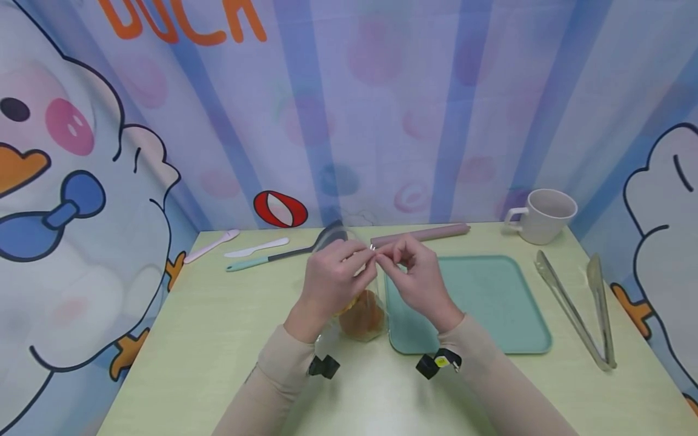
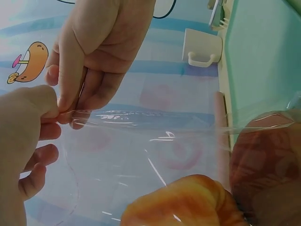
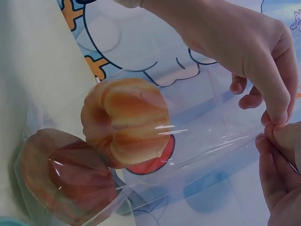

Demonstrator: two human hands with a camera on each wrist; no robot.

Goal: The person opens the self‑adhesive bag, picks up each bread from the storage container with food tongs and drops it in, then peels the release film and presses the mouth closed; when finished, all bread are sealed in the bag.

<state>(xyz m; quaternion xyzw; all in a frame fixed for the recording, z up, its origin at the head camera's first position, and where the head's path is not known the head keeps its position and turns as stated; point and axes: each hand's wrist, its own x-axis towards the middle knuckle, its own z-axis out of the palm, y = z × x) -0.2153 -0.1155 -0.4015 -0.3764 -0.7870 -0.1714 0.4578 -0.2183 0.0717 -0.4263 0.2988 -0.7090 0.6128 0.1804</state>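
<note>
The left hand [image 1: 334, 277] and right hand [image 1: 418, 280] both pinch the top of the clear bag [image 3: 202, 132], which hangs down longways below them, bread [image 3: 129, 123] inside, beside the green tray [image 1: 474, 309].

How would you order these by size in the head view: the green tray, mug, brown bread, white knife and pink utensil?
Largest to smallest:
1. Green tray
2. Mug
3. Brown bread, judging by the part that shows
4. White knife and pink utensil: too alike to rank
</note>
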